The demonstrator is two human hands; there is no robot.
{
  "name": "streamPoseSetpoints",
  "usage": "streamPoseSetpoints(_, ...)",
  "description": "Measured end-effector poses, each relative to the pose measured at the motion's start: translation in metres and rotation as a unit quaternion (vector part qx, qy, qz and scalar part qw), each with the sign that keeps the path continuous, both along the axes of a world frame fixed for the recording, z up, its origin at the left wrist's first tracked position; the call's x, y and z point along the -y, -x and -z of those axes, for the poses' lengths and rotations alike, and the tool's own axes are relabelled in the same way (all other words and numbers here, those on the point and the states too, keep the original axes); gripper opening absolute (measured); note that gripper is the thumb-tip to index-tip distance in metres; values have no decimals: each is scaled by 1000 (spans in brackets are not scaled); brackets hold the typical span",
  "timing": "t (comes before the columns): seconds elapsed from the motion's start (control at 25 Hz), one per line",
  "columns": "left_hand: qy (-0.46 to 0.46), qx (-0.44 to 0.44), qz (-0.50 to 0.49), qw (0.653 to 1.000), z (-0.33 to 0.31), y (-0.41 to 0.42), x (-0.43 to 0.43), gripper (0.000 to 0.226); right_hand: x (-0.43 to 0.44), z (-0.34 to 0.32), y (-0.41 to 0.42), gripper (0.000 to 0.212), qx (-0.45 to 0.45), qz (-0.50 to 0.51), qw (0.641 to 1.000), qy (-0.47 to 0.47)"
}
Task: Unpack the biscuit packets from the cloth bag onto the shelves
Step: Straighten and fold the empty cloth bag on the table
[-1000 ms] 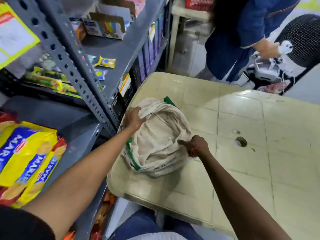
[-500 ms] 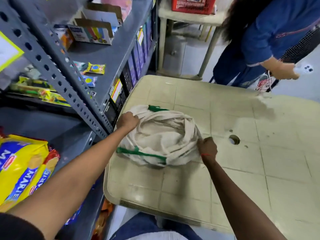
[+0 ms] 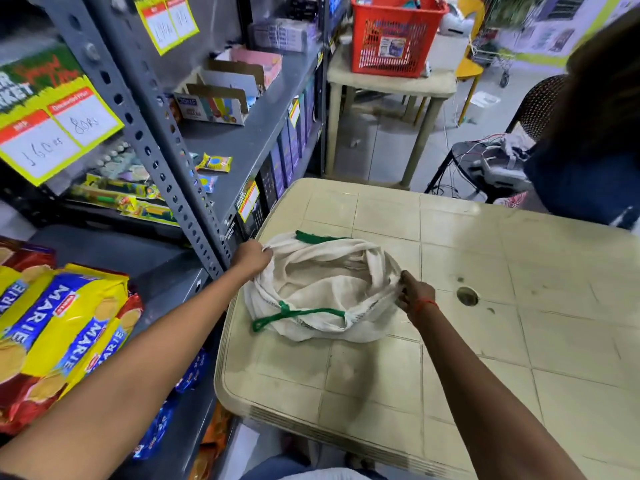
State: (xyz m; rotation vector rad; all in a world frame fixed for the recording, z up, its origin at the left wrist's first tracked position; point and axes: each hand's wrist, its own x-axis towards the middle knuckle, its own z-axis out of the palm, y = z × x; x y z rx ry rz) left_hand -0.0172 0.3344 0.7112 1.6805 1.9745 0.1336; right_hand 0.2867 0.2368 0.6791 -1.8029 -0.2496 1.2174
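Note:
A cream cloth bag (image 3: 311, 296) with green handles lies slumped on the beige plastic table (image 3: 485, 306), its mouth spread wide. No packet shows inside it. My left hand (image 3: 251, 256) grips the bag's rim on the left, next to the shelf post. My right hand (image 3: 414, 294) pinches the rim on the right. Yellow and blue Marie biscuit packets (image 3: 59, 323) lie stacked on the grey shelf (image 3: 166, 282) at the lower left.
The grey metal rack (image 3: 152, 140) stands along the left with boxes, small packets and price cards. A red basket (image 3: 394, 32) sits on a small table behind. A person in blue (image 3: 588, 168) stands at the far right beside a black chair (image 3: 485, 164).
My hands have pulled the bag's mouth wider apart, the right hand moving right. The view has tilted up, showing more of the shelves and the room.

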Motion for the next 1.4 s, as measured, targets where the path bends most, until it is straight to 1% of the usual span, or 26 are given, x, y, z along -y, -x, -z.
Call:
streamPoseSetpoints(0.04,0,-1,0,1000,-1,1,3,40,1,1,1,24,-87,16,996,-19)
streamPoseSetpoints(0.08,0,-3,-1,1000,-1,2,7,38,2,0,3,19,-143,16,989,-21)
streamPoseSetpoints(0.12,2,-4,-2,1000,-3,2,10,37,4,-1,6,16,-170,5,985,-23)
streamPoseSetpoints(0.16,1,-1,-4,1000,-4,1,13,39,6,-5,9,14,-175,-19,984,-24)
streamPoseSetpoints(0.24,-2,6,-7,1000,-6,0,17,42,6,-7,11,13,-148,-63,987,-23)
streamPoseSetpoints(0.28,-4,10,-10,1000,-8,0,19,42,6,-7,10,15,-128,-72,989,-18)
streamPoseSetpoints(0.4,-6,20,-13,1000,-11,0,22,42,10,-8,8,18,-129,-71,989,-2)
streamPoseSetpoints(0.44,-5,26,-15,1000,-13,0,23,41,11,-6,7,20,-109,-80,991,2)
streamPoseSetpoints(0.56,-6,48,-30,998,-17,-2,26,41,11,8,7,23,6,-109,994,10)
streamPoseSetpoints(0.64,-5,62,-40,997,-18,-4,28,37,6,13,15,14,118,-116,986,4)
streamPoseSetpoints(0.68,-7,61,-42,997,-19,-6,30,35,2,15,21,19,180,-127,975,5)
streamPoseSetpoints(0.76,-15,57,-54,997,-19,-8,32,36,-9,14,33,46,293,-161,942,20)
streamPoseSetpoints(0.84,-12,79,-73,994,-16,-8,31,40,-16,9,43,66,359,-205,909,54)
streamPoseSetpoints(0.88,-9,88,-73,993,-14,-7,30,41,-18,10,47,69,375,-223,896,74)
streamPoseSetpoints(0.92,-2,102,-71,992,-13,-5,28,40,-20,11,48,65,390,-233,886,91)
streamPoseSetpoints(0.96,8,121,-63,991,-14,-2,26,38,-22,10,47,56,403,-239,877,104)
streamPoseSetpoints(1.0,16,147,-54,988,-16,2,23,36,-26,7,44,48,404,-235,878,106)
streamPoseSetpoints(1.08,46,201,-41,978,-24,9,20,28,-34,-2,28,44,370,-176,908,90)
streamPoseSetpoints(1.12,64,207,-29,976,-29,12,17,23,-37,-10,18,44,322,-139,934,72)
streamPoseSetpoints(1.16,67,201,-13,977,-37,12,14,17,-39,-20,8,43,248,-94,963,42)
streamPoseSetpoints(1.2,54,174,-1,983,-46,11,9,10,-41,-34,-1,39,194,-73,978,20)
streamPoseSetpoints(1.24,24,130,13,991,-55,7,4,3,-40,-48,-12,32,167,-79,983,-6)
streamPoseSetpoints(1.28,-22,48,19,998,-65,3,-3,11,-42,-64,-23,29,186,-109,977,-13)
streamPoseSetpoints(1.32,-60,-39,18,997,-78,-1,-9,21,-43,-84,-33,28,232,-155,960,-6)
streamPoseSetpoints(1.36,-92,-109,16,990,-92,-4,-13,29,-41,-105,-45,25,303,-194,933,18)
streamPoseSetpoints(1.4,-123,-152,10,981,-107,-6,-19,32,-40,-121,-60,20,377,-205,903,31)
